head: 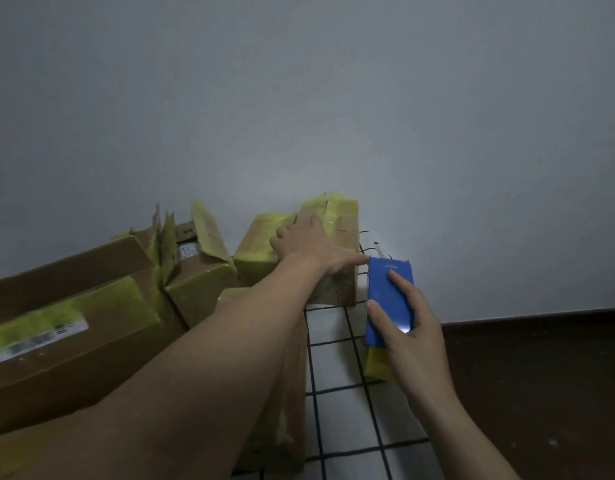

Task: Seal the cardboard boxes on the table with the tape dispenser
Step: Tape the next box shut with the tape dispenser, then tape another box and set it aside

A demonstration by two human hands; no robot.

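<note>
Small box (257, 251): held down by the left hand (309, 247), fingers straight and flat; flaps judged not yet taped. Tape dispenser (389, 292): gripped in the right hand (413, 334), just right of that box. Open-flapped boxes (195, 268), left of it: judged unsealed.

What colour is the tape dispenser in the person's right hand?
Blue; the tape dispenser shows clearly in the head view.

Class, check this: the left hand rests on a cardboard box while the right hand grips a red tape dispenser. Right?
The head view shows the right hand gripping a blue tape dispenser, not red; the left hand rests on the cardboard box.
</note>
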